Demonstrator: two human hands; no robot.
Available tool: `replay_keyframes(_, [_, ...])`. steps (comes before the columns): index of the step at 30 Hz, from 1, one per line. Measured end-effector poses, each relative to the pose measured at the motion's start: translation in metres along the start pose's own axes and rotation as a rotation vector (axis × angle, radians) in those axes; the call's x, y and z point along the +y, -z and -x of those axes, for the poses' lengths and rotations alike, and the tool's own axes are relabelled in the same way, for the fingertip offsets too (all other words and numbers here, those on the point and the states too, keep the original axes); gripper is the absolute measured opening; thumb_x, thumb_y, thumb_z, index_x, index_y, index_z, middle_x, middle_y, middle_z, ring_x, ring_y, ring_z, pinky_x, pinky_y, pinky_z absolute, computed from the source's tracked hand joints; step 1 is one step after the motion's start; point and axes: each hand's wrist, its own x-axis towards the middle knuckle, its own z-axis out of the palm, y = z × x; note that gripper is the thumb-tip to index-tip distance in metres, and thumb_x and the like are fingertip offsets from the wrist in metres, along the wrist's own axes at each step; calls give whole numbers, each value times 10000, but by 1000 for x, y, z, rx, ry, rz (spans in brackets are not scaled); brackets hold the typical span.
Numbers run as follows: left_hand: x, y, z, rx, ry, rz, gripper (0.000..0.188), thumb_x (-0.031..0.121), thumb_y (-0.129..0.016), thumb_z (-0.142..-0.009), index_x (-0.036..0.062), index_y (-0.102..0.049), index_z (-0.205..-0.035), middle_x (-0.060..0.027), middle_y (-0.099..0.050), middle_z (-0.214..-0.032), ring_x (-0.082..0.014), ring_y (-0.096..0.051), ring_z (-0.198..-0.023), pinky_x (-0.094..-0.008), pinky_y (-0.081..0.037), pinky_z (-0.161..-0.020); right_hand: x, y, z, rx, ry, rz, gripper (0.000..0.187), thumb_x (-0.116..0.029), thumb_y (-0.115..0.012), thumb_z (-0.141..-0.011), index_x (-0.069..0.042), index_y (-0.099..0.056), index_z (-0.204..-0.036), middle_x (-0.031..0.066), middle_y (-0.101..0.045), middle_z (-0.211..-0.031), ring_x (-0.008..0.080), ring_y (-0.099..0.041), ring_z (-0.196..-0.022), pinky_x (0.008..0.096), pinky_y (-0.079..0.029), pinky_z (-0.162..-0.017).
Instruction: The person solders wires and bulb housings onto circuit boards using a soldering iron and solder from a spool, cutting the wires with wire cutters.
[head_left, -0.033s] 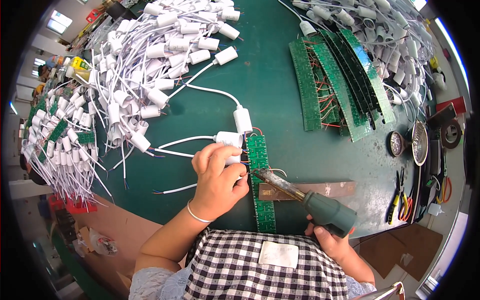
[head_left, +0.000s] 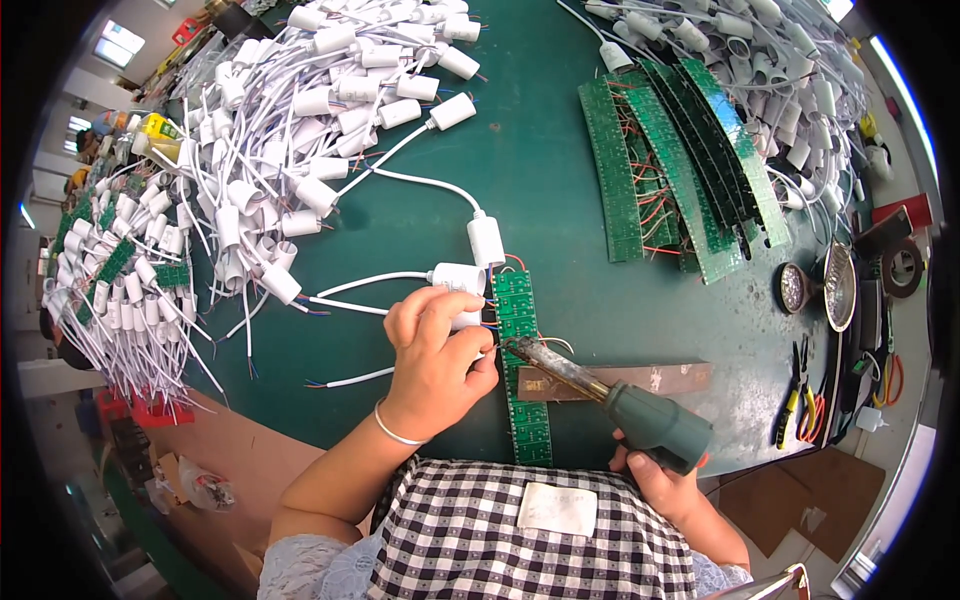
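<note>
A narrow green circuit board strip (head_left: 531, 420) lies lengthwise in front of me. My left hand (head_left: 436, 350) is closed in a pinch at its left edge, on what looks like a thin wire. White cylindrical lamp holders with white cables lie at the board's upper left, one holder (head_left: 485, 241) at its top end and another (head_left: 457, 277) just below; a third is partly hidden behind my fingers. My right hand (head_left: 655, 478) grips the green handle of a soldering iron (head_left: 656, 428). Its dark tip meets the board right beside my left fingertips.
A brown bar (head_left: 640, 380) lies under the iron, across the board. Large heaps of lamp holders (head_left: 330, 100) fill the left and far right. Stacked green board strips (head_left: 610, 170) stand at the back right. Pliers (head_left: 790, 405), a small metal dish (head_left: 793, 288) and tape (head_left: 903, 267) lie right.
</note>
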Motion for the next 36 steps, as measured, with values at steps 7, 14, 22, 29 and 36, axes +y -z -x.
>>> replay_keyframes(7, [0,0,1,14,2,2,240,35,-709,-574,124,-577,-754,-64,-526,-1136,-346,-442,-1125,-455,-318,-958,1,0,2,27,77,-53,289,-227,-662,-873,7,-629,-1039,66,-652,-811,155,-622,-681,309,-494,-648])
replay_keyframes(14, [-2,-8,-6,17,-44,-19,209,8,-675,-593,94,-557,-743,-105,-528,-1119,-359,-444,-1123,-467,-343,-953,13,16,29,376,329,-223,429,-258,-598,-909,44,-540,-1208,120,-638,-975,169,-626,-672,291,-502,-604])
replay_keyframes(22, [-5,-8,5,50,-80,-27,196,-7,-642,-601,70,-539,-749,-106,-512,-1131,-377,-435,-1138,-504,-326,-973,-25,114,54,1274,758,2,356,-222,-521,-972,51,-486,-1198,132,-632,-909,175,-599,-652,322,-519,-583])
replay_keyframes(29, [-5,-9,7,37,-108,-20,211,-8,-633,-608,67,-534,-779,-104,-509,-1132,-371,-439,-1133,-506,-324,-971,-7,182,33,1396,198,238,260,-132,-568,-929,3,-529,-1147,75,-629,-886,111,-552,-529,255,-461,-494])
replay_keyframes(36, [-6,3,5,34,-25,7,243,79,-705,-637,116,-575,-840,-73,-561,-1110,-337,-491,-1119,-480,-339,-944,-36,144,17,1175,489,180,290,-211,-568,-941,-29,-561,-1167,60,-633,-868,72,-538,-559,233,-413,-487])
